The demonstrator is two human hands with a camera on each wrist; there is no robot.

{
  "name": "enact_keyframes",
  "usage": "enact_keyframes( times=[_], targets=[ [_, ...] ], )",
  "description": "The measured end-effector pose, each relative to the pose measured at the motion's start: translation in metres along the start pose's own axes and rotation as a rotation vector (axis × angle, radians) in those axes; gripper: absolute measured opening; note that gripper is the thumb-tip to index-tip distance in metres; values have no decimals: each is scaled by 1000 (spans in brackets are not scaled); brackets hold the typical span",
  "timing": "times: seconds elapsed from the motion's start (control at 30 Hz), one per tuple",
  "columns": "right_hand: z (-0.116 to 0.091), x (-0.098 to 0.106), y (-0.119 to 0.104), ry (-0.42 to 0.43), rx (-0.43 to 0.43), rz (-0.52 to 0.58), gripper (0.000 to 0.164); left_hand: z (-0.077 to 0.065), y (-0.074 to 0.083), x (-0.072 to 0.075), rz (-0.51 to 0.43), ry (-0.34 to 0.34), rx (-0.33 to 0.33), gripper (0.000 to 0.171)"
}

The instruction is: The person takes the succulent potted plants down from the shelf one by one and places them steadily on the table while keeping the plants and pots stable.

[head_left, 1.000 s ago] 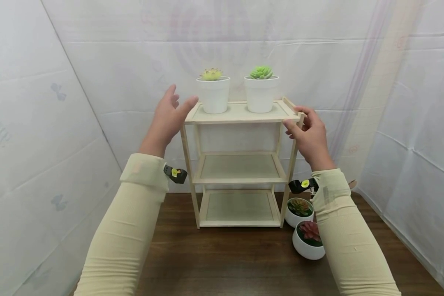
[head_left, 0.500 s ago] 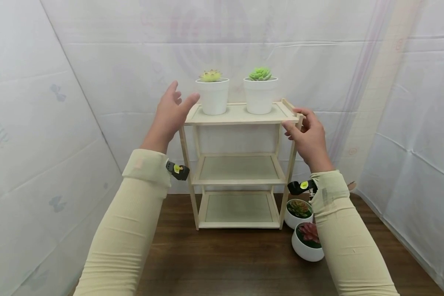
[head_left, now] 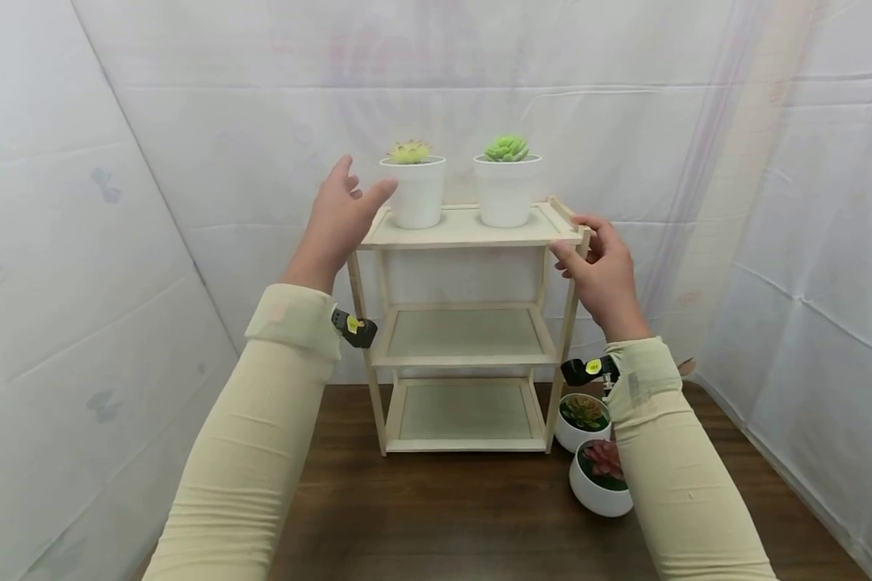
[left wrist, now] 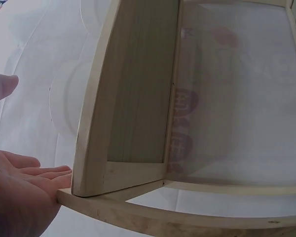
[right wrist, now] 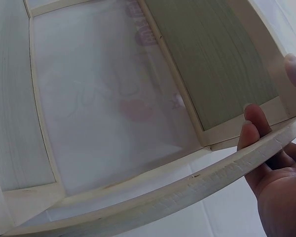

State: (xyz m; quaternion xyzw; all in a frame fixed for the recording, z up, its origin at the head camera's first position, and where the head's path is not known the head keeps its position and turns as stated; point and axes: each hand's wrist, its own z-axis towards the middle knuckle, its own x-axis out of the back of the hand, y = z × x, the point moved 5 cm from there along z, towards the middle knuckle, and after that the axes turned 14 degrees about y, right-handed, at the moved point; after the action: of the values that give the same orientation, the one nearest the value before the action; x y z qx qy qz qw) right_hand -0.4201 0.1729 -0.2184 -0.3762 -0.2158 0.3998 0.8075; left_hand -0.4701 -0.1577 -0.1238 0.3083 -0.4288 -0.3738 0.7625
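A pale wooden three-tier shelf (head_left: 472, 240) stands upright. My right hand (head_left: 607, 278) grips its upper right corner. In the right wrist view, the fingertips (right wrist: 256, 118) curl round the wooden upright and the thumb is on the top board's edge. My left hand (head_left: 337, 222) is raised at the shelf's upper left corner. Its fingers are extended beside the post, thumb apart, holding nothing. On the top tier are two white pots, one with a yellowish succulent (head_left: 410, 152) at left, the other with a bright green succulent (head_left: 507, 148) at right.
On the brown wooden table (head_left: 436, 516), right of the shelf, sit two low white bowls, one with a green-red succulent (head_left: 584, 413), the nearer with a red succulent (head_left: 601, 461). My right sleeve partly covers the nearer one. White sheeting (head_left: 262, 121) hangs behind and at both sides.
My left hand has moved slightly right and up, closer to the shelf's corner. The right hand keeps its grip. The whole head view has shifted a little.
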Motion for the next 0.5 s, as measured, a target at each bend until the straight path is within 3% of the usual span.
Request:
enact_keyframes(
  times=[0.5],
  targets=[
    [0, 1, 0, 5, -2, -8, 58, 6, 11, -13, -35, -23, 35, 94]
  ],
)
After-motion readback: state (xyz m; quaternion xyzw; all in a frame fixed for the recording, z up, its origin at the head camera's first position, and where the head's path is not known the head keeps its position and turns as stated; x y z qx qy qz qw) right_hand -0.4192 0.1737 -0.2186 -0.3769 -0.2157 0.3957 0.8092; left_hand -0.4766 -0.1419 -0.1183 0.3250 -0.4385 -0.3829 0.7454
